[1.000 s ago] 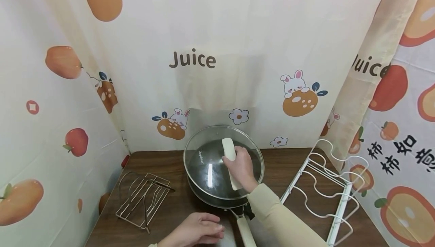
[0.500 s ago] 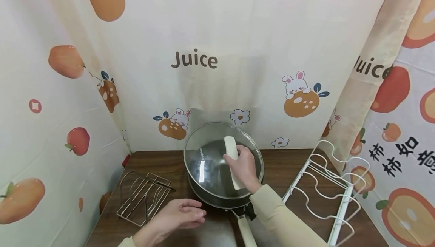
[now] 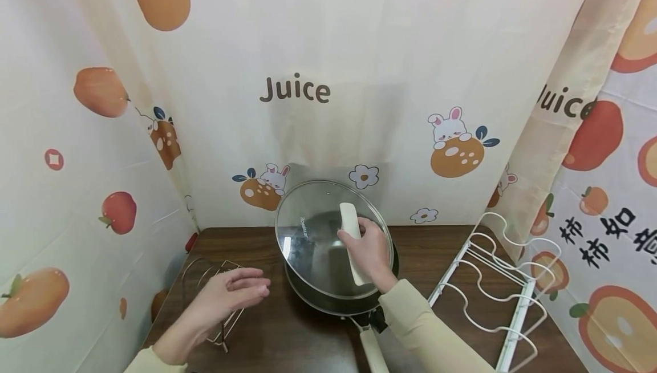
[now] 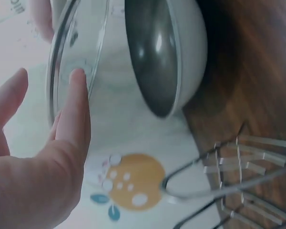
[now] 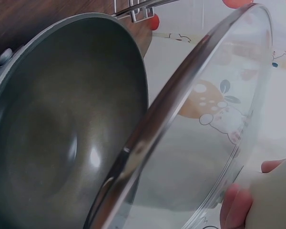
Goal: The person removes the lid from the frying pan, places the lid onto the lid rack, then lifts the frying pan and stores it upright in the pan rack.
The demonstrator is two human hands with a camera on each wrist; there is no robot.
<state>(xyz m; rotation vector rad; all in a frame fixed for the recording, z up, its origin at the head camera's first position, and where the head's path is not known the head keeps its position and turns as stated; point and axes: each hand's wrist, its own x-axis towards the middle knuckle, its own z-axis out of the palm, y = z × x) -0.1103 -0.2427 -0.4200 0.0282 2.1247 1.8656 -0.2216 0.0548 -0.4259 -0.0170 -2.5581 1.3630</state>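
From where I sit, far off, I can see the person's right hand (image 3: pixel 369 247) holding tight to the cream handle (image 3: pixel 349 219) of a big glass lid (image 3: pixel 313 259). The lid is up in the air over a dark pan (image 5: pixel 62 119) — the left wrist camera shows a gap between the two. The lid leans a bit. I can see right inside the pan, and its long pan handle (image 3: pixel 373 350) points back toward the person.

The left hand (image 3: pixel 233 288) holds nothing; its fingers are loose and its thumb is apart from them. It is in front of a little wire rack (image 4: pixel 209 192) (I can't tell if it touches). A white rack (image 3: pixel 517 316) is on the right side of the brown table (image 3: pixel 292 350).
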